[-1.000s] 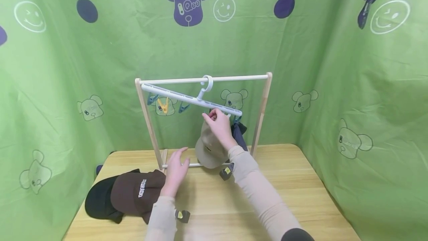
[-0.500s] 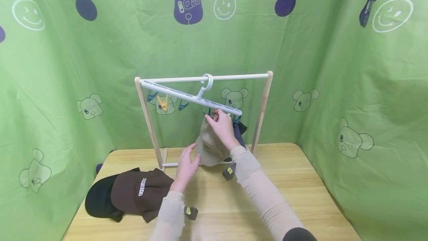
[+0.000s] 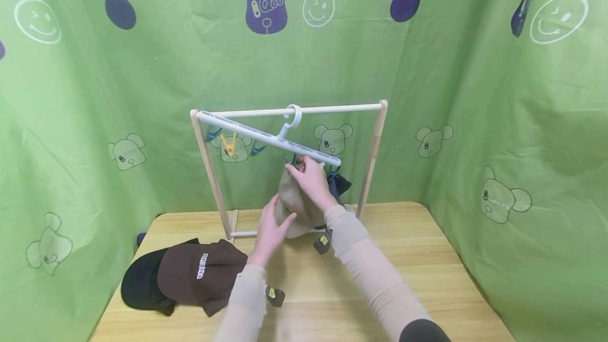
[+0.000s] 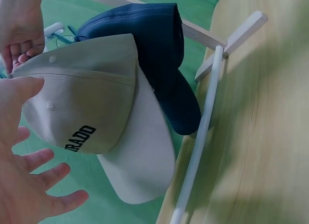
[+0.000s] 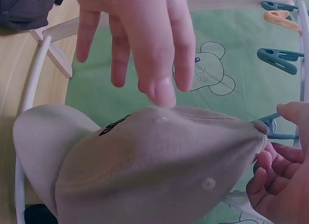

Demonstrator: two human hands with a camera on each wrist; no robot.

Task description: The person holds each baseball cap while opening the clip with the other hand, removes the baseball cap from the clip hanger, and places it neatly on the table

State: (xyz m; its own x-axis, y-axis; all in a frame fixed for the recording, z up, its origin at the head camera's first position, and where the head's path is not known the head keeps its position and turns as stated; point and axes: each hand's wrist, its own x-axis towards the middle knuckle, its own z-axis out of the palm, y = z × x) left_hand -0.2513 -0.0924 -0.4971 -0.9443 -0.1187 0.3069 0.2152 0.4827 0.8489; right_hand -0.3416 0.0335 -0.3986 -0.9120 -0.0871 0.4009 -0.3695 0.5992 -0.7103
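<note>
Overall, in the head view a pale wood worktop is standing before a green printed curtain that is covering the back and both sides. A rack is standing toward the worktop's rear, carrying a tilted white hanger whose right end is dipping. A yellow clip and 2 blue-green clips are hanging along its left half. A brown cap is lying partly over a black cap on the worktop's left. A beige cap is hanging under the hanger's right half, between the 2 hands: the left hand is standing wide at its left side, and the fingers of the right hand are holding its top edge.

From the left wrist, the worktop is filling the right side. A dark blue cap is hanging just behind the beige cap, whose brim is pointing down. The left fingers are standing apart, holding nothing; whether the thumb is touching the cap is hard to tell.

From the right wrist, the beige cap's gathered edge is lying at the curled right fingers, close beside a teal clip. Above the cap, the left fingers are pointing down, well spaced.
</note>
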